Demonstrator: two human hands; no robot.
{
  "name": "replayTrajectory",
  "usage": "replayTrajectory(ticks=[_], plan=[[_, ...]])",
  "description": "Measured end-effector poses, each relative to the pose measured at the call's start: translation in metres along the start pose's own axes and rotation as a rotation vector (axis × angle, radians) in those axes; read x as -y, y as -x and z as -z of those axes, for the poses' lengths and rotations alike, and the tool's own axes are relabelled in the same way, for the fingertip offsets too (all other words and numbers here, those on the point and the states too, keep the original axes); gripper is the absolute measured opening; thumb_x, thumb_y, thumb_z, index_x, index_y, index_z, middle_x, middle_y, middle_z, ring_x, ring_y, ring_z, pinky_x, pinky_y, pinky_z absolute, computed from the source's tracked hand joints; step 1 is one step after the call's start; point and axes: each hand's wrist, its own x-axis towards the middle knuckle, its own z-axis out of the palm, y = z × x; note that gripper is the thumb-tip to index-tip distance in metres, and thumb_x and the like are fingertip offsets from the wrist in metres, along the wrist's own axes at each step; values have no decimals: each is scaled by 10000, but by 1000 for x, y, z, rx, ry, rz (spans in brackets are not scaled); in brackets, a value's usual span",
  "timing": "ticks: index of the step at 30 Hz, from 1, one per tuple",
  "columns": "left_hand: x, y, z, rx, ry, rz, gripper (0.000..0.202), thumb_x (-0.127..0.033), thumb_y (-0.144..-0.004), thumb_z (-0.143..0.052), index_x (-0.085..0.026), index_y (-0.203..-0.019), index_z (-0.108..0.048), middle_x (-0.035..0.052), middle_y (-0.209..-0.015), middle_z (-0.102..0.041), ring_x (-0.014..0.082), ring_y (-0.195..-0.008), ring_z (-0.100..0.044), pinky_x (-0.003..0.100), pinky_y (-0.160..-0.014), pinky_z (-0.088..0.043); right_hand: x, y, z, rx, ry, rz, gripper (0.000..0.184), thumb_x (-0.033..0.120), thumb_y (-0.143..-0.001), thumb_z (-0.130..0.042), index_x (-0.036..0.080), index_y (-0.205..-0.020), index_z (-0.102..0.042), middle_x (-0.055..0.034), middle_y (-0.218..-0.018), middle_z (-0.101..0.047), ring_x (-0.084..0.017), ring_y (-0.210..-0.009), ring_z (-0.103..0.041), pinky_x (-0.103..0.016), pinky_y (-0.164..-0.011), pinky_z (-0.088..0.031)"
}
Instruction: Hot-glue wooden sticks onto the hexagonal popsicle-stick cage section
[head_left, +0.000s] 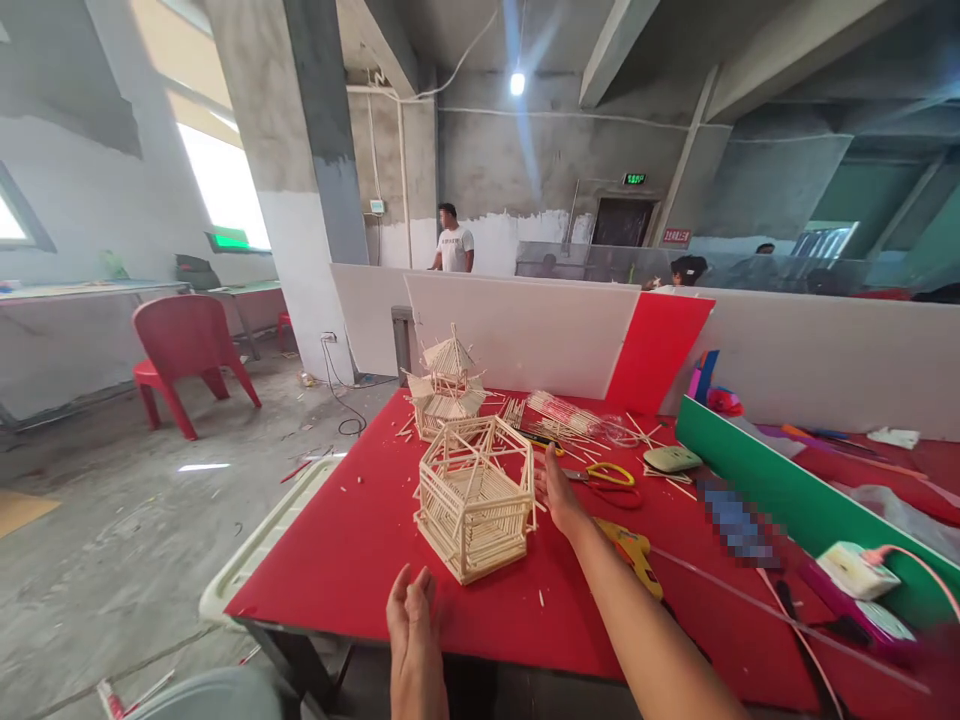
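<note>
A hexagonal frame of thin wooden sticks, with slatted lower walls and spokes across its open top, sits on the red table. My right hand is upright along its right side, fingers stretched out; whether they touch the sticks I cannot tell. In front of the frame, by the near table edge, my left hand is apart from it, fingers extended with nothing in them. Behind the frame stands a tiered stick pagoda with sloping roofs. Yellow-handled scissors lie just right of my right hand.
A yellow glue gun lies beside my right forearm. Loose sticks and a computer mouse are farther back. A green board and a power strip are at right. A person stands behind the white partition.
</note>
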Motion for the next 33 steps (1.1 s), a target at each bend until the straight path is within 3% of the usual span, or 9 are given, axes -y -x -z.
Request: replayTrajectory(ticks=[3,9,14,21,26,33], plan=[[4,2,-5,12,32,43,582,-618,-892,-552,-248,-1331,-458,211,-1422,-540,340,-1381,-492,517,-1101,-436,-4,1,-2,45,-13,-30,977,900,-810,-246,182,-1399,-547,-165,-1091,-736,-280,-1044,-702,-487,-977,-471],[0,-6,-9,53,18,56,582,-588,-894,-576,-246,-1348,-451,202,-1299,-633,311,-1285,-594,485,-1090,-457,-10,10,-5,29,-38,-29,913,894,-807,-301,202,-1303,-632,-150,-1051,-748,-271,-1034,-705,-463,-986,-467],[-5,-20,-10,-7,8,88,495,-535,-947,-506,-256,-1351,-445,178,-1240,-645,288,-1276,-603,502,-1113,-426,-17,22,-7,-25,-45,-3,896,878,-819,-312,186,-1281,-647,-165,-1128,-730,-269,-1098,-683,-452,-996,-465],[-30,-29,-3,54,55,33,431,-520,-954,-504,-266,-1302,-487,135,-1221,-652,228,-1239,-624,429,-1127,-430,-28,46,-7,-54,-39,21,874,873,-824,-301,209,-1255,-672,-168,-1166,-726,-267,-1124,-677,-439,-981,-491],[-45,-23,-1,2,78,37,400,-490,-981,-476,-246,-1298,-491,141,-1304,-601,223,-1328,-546,424,-1176,-374,-34,50,-7,-81,-37,53,819,825,-862,-327,210,-1303,-640,-180,-1335,-646,-276,-1260,-602,-440,-983,-501],[-37,-9,4,56,97,105,407,-507,-968,-497,-245,-1279,-526,143,-1264,-636,240,-1297,-576,453,-1173,-377,-43,60,-7,-106,-36,51,796,813,-875,-321,225,-1303,-645,-167,-1220,-711,-278,-1159,-670,-453,-962,-530]])
